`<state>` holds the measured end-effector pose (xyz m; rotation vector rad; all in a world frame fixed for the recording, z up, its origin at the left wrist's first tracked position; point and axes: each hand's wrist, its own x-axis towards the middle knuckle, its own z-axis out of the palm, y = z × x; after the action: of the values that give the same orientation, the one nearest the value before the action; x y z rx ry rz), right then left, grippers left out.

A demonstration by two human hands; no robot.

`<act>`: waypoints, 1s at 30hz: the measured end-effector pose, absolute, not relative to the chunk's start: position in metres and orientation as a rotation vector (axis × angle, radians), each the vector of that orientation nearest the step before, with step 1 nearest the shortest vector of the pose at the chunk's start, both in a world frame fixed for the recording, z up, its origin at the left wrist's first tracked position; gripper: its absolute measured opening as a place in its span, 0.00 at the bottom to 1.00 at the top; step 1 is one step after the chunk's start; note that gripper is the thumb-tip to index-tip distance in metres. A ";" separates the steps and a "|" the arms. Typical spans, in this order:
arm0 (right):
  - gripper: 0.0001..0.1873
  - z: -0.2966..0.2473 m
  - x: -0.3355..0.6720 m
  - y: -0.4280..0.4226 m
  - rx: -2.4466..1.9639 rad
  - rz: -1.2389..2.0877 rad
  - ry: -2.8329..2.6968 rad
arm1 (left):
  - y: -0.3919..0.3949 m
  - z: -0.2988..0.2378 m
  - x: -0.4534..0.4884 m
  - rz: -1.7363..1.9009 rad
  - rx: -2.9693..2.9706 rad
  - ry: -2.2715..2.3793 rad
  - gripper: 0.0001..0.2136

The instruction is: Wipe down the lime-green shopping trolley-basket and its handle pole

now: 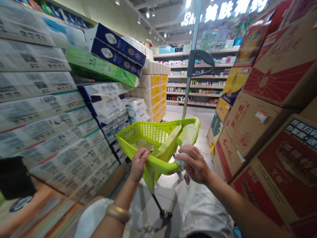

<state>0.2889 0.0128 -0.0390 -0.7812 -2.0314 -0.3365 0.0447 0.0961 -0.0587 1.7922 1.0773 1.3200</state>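
Observation:
A lime-green shopping basket cart (153, 132) stands on wheels in front of me, with slotted walls and a flat green divider (170, 140) slanting across its right part. My left hand (140, 162) is closed on the near rim, thumb on top; its wrist has a gold-coloured bangle (118, 214). At the near right corner, the fingers of my right hand (194, 162) are curled around a whitish, partly see-through thing (189, 133) beside the looped green rim. Blur and my fingers hide its kind.
Stacked packs (47, 109) rise close on the left, with blue tissue boxes (119, 46) on a green pack. Cartons (262, 122) line the right. A grey pole with a handle (201, 62) rises behind the cart. Stocked shelves (195, 86) stand beyond the tiled floor (170, 190).

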 end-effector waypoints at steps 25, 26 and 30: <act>0.13 0.006 0.243 0.067 -1.200 -0.205 -2.080 | 0.036 0.018 0.064 0.747 2.756 1.689 0.10; 0.13 0.010 0.236 0.067 -1.184 -0.188 -2.137 | 0.037 0.021 0.065 0.713 2.762 1.698 0.10; 0.14 0.020 0.238 0.079 -1.261 -0.114 -2.213 | 0.044 0.021 0.066 0.649 2.748 1.750 0.12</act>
<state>0.2377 0.0785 0.0196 -1.2605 -2.2134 -0.1144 0.0656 0.0441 0.0206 2.7478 1.7496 0.6490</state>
